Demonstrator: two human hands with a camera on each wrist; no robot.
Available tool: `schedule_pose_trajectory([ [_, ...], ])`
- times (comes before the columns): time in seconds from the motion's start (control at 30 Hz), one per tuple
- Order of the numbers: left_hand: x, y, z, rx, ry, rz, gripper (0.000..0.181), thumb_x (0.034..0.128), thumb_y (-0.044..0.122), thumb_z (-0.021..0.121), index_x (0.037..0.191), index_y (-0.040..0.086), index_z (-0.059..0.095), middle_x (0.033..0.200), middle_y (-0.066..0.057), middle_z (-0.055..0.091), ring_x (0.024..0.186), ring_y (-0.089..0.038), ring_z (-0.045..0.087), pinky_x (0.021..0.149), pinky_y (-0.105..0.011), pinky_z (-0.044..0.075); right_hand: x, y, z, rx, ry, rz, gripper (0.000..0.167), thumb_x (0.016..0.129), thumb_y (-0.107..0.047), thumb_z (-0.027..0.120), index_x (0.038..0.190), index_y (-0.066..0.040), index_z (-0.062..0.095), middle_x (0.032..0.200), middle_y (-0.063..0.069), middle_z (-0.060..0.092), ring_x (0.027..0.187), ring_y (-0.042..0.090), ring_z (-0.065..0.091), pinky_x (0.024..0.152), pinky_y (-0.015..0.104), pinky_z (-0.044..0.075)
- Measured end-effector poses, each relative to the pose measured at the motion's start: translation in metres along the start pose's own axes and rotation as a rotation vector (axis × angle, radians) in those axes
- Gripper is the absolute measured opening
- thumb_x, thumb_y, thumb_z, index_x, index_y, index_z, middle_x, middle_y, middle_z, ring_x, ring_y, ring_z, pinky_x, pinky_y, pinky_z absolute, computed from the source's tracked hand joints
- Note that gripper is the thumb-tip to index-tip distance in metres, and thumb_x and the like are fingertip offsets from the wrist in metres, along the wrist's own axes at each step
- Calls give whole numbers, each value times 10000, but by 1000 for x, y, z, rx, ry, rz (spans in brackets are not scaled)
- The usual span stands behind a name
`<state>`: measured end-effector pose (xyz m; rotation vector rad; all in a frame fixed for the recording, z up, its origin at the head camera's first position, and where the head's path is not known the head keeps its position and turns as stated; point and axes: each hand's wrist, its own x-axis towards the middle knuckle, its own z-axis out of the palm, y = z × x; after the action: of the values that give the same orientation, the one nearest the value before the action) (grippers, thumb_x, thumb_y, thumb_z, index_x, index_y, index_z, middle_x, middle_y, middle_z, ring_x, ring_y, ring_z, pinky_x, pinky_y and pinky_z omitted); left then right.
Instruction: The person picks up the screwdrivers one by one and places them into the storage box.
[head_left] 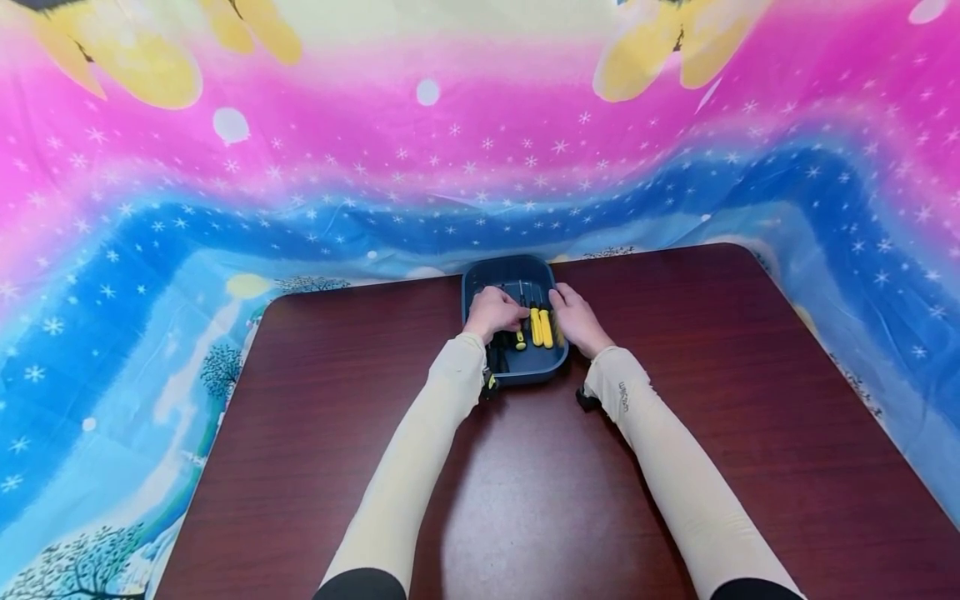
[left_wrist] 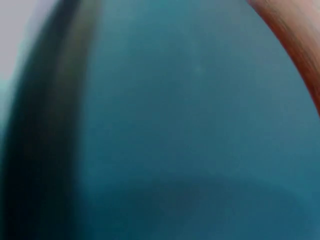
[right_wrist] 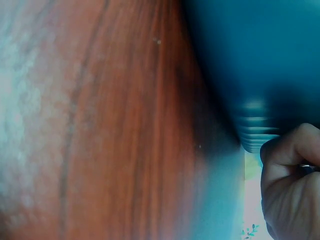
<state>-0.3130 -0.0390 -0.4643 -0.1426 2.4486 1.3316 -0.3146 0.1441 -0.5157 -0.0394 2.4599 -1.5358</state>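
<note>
A dark blue-grey plastic box point(head_left: 525, 377) stands at the table's far edge. My left hand point(head_left: 495, 312) reaches over its left side, fingers curled at a screwdriver with a black and yellow handle point(head_left: 521, 342), which they appear to pinch. Just right of those fingertips, two yellow-handled tools point(head_left: 541, 328) lie side by side in the box. On the box's right wall rests my right hand point(head_left: 577, 321), gripping the rim; in the right wrist view its curled fingers point(right_wrist: 292, 155) meet the box's ridged corner. Blurred blue plastic point(left_wrist: 190, 110) fills most of the left wrist view.
The box stands on a dark red-brown wooden table point(head_left: 360, 400). Behind it hangs a pink and blue printed cloth point(head_left: 420, 167), close to the table's far edge. Dark items point(head_left: 499, 358) lie in the box's lower left, partly hidden by the left wrist.
</note>
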Motion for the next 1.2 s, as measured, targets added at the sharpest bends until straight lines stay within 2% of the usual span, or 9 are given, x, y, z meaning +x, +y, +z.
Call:
schedule_pose_trajectory([
  [0.17,-2,0,2,67,12,37,182,938,218,780,951,41,818,863,-94,784,827,-228,781,867,-390,614,0,1,-1,0,0,0,643,1135,-421,281,1672,-94,142,1731,146,170,1587,356,205,1264,563,213],
  [0.4,0,-2,6,122,26,2,208,938,267,781,901,68,829,756,-47,769,778,-196,771,853,-343,609,-1,2,-1,6,-7,14,668,1129,-451,279,1676,-102,120,1737,134,151,1593,353,188,1269,561,201],
  [0.63,-2,-3,5,109,0,49,235,938,239,777,887,13,818,790,-101,777,815,-249,775,886,-398,605,0,2,-2,4,-4,11,664,1128,-452,279,1673,-101,136,1733,140,161,1588,365,198,1264,570,210],
  [0.9,1,-4,5,62,-26,28,233,943,222,772,894,-4,807,775,-80,771,815,-239,780,881,-386,611,1,3,-2,-4,-12,5,665,1130,-446,271,1675,-96,119,1736,140,150,1589,364,192,1264,571,205],
  [1.2,-3,-4,-4,5,-41,50,232,943,220,772,972,-6,815,901,-115,794,874,-254,783,915,-406,602,1,3,-3,-1,-10,11,665,1129,-450,276,1676,-104,120,1736,136,151,1590,365,190,1262,574,210],
])
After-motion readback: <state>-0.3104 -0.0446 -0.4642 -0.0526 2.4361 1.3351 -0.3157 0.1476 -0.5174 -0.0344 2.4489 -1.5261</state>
